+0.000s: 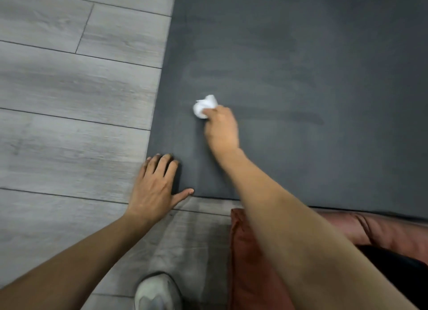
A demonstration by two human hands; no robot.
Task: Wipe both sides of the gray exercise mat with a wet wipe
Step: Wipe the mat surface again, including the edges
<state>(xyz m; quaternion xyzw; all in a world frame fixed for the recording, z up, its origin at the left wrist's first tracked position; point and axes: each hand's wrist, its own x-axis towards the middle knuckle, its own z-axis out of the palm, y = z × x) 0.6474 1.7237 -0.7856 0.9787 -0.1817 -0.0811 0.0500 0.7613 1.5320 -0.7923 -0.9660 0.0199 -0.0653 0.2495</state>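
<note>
The gray exercise mat point(301, 78) lies flat on the floor and fills the upper right of the view. Faint damp streaks cross its surface. My right hand point(221, 129) presses a crumpled white wet wipe point(203, 107) onto the mat near its left side. My left hand point(157, 184) rests flat with spread fingers on the mat's near left corner, the palm partly on the floor.
Gray wood-look plank floor point(69, 101) runs along the mat's left and near edges. A reddish-brown cushion point(252, 263) lies at the near right, beside the mat's near edge. A white sneaker point(155, 293) shows at the bottom.
</note>
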